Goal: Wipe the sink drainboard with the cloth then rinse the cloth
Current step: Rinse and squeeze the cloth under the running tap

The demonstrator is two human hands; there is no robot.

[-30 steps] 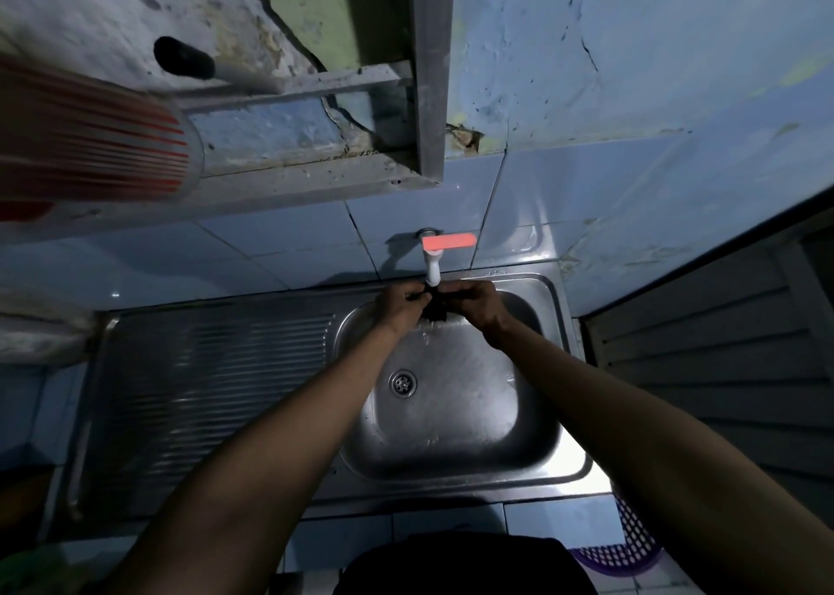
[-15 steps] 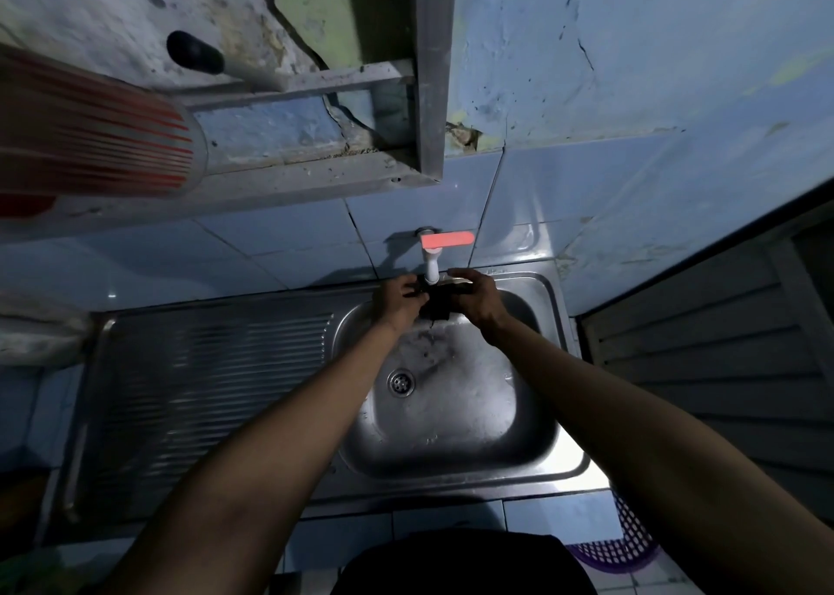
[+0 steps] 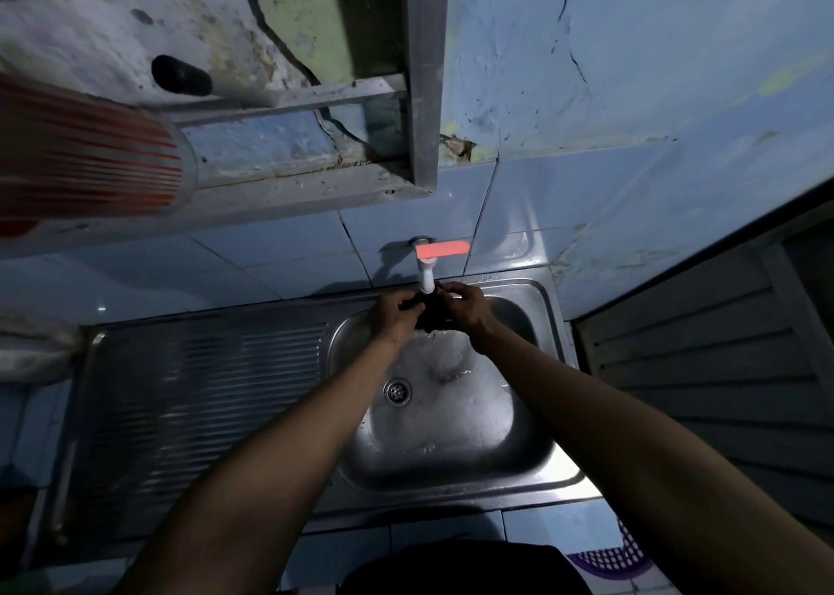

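Cloth (image 3: 431, 312) sits bunched and dark between both hands, directly under the white tap (image 3: 426, 278) at the twelve o'clock edge of the basin (image 3: 532, 450). The left hand (image 3: 397, 312) grips it from the nine o'clock side with curled fingers; the right hand (image 3: 467, 308) pinches it from three o'clock, fingertips bent in over the top. Both grips are narrow and closed round the fabric, with the hands nearly touching. The red lever (image 3: 442, 248) points toward three o'clock. Wet streaks shine on the basin floor below the hands, near the drain (image 3: 397, 390) at about seven o'clock from the cloth, so water seems to be running, though the stream itself is too dim to make out.

The drainboard (image 3: 203, 396) lies at nine o'clock of the basin with nothing on it, so I judge the wiping done and the rinse under way.

Risks from here: the cloth is held high, close against the spout, so water could deflect off the wad and spray over the back rim onto the tiles (image 3: 280, 260), or run down the forearms toward the front edge. Squeezing too far toward nine o'clock would drip dirty water back onto the wiped ribs. A tight wad may also keep its inner folds unrinsed unless opened out. If either grip slackens, the cloth would drop into the basin and might cover the drain.
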